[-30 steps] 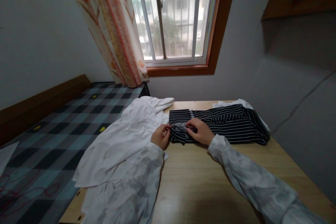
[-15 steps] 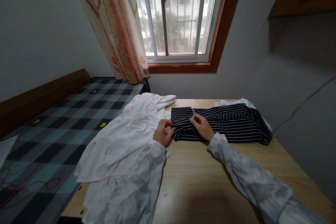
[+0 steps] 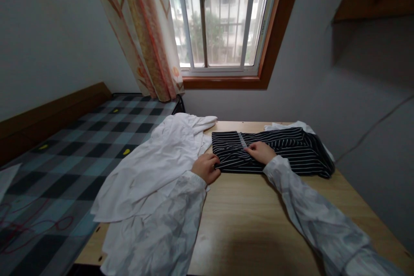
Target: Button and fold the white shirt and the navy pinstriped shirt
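Observation:
A black garment with thin white stripes lies folded lengthwise on the wooden table. Its left end is doubled over, and a narrow pale strip shows along that fold. My left hand has its fingers curled at the garment's near left corner, gripping the edge. With fingertips pinched together, my right hand holds the cloth at the lower end of the pale strip. Under the right palm, part of the garment is hidden.
White clothes lie heaped along the table's left side, beneath my left sleeve. More white cloth shows behind the striped garment. A bed with a checked cover adjoins the table at left; a red cord lies on it.
My right hand has shifted right along the garment, uncovering more of the pale strip. My left hand has moved slightly right and nearer, to the lower corner. The doubled-over end lies flatter.

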Tool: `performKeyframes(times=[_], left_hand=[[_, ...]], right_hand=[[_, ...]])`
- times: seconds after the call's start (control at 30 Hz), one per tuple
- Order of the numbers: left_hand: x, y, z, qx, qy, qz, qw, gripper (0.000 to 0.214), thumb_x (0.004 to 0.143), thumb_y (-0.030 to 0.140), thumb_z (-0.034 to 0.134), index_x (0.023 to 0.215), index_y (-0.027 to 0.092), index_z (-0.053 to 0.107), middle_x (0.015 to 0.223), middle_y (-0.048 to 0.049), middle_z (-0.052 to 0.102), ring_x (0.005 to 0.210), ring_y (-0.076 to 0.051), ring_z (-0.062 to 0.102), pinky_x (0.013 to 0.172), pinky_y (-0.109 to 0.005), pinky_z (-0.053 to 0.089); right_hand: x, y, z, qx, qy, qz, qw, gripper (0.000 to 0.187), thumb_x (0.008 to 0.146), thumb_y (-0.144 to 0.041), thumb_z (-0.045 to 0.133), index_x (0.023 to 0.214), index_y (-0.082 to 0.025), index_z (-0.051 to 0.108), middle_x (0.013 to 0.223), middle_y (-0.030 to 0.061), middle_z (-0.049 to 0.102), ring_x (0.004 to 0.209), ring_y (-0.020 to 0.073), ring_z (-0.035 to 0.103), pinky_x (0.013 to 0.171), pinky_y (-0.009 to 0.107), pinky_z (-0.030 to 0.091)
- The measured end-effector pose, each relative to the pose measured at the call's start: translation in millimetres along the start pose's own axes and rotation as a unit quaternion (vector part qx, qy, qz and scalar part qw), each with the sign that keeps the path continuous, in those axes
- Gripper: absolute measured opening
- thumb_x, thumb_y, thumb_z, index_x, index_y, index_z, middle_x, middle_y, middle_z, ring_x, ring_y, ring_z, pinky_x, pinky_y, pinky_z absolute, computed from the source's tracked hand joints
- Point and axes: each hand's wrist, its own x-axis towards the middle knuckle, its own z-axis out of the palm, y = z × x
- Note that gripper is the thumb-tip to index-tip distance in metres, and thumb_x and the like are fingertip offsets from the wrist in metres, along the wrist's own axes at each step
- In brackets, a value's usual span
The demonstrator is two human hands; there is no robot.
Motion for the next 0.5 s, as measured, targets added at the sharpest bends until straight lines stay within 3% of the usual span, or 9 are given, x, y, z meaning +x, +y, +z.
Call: performKeyframes(times=[0.1, 0.17, 0.33, 0.4, 0.5], left_hand=[[0.5, 1.6, -0.2, 0.005, -0.017, 0.021, 1.0, 0.018, 0.072, 0.014, 0.068, 0.088, 0.024, 0.07, 0.099, -0.0076, 0.076, 0.097, -0.027, 0.07, 0.091, -0.04, 0.054], [0.9, 3.0, -0.6, 0.012, -0.03, 0.025, 0.999, 0.018, 0.071, 0.013, 0.066, 0.086, 0.024, 0.069, 0.095, -0.0073, 0.075, 0.097, -0.027, 0.069, 0.091, -0.04, 0.053], [1.0, 2.7, 0.7, 0.004, -0.045, 0.036, 0.998, 0.02, 0.072, 0.014, 0.064, 0.087, 0.025, 0.071, 0.097, -0.0069, 0.074, 0.097, -0.026, 0.069, 0.093, -0.04, 0.053], [0.7, 1.8, 1.5, 0.002, -0.043, 0.038, 0.998, 0.021, 0.072, 0.014, 0.063, 0.088, 0.025, 0.072, 0.097, -0.0069, 0.075, 0.098, -0.026, 0.069, 0.094, -0.041, 0.053], [0.3, 0.7, 2.1, -0.002, -0.037, 0.039, 0.999, 0.02, 0.073, 0.013, 0.063, 0.088, 0.025, 0.071, 0.098, -0.0069, 0.075, 0.097, -0.026, 0.069, 0.093, -0.04, 0.053]], right_hand=[[-14.7, 0.0, -13.6, -0.069, -0.013, 0.042, 0.997, 0.035, 0.095, -0.049, 0.066, 0.071, -0.027, 0.079, 0.074, 0.0074, 0.078, 0.069, 0.0251, 0.071, 0.066, 0.033, 0.046], [-22.4, -5.9, -19.3, -0.071, 0.017, 0.034, 0.997, 0.032, 0.096, -0.046, 0.064, 0.073, -0.026, 0.077, 0.075, 0.0066, 0.077, 0.069, 0.0239, 0.07, 0.067, 0.033, 0.045], [-24.8, -26.0, -9.5, 0.032, 0.048, -0.102, 0.993, 0.036, 0.099, -0.054, 0.064, 0.085, -0.024, 0.076, 0.088, 0.0074, 0.078, 0.084, 0.0245, 0.07, 0.076, 0.034, 0.05], [-16.5, -29.6, 1.9, 0.074, 0.022, -0.113, 0.991, 0.04, 0.097, -0.06, 0.067, 0.087, -0.023, 0.078, 0.089, 0.008, 0.078, 0.085, 0.0246, 0.069, 0.077, 0.034, 0.051], [1.8, -29.1, 16.0, 0.139, -0.068, -0.092, 0.984, 0.043, 0.088, -0.064, 0.075, 0.08, -0.022, 0.077, 0.079, 0.0052, 0.075, 0.075, 0.0216, 0.066, 0.072, 0.034, 0.05]])
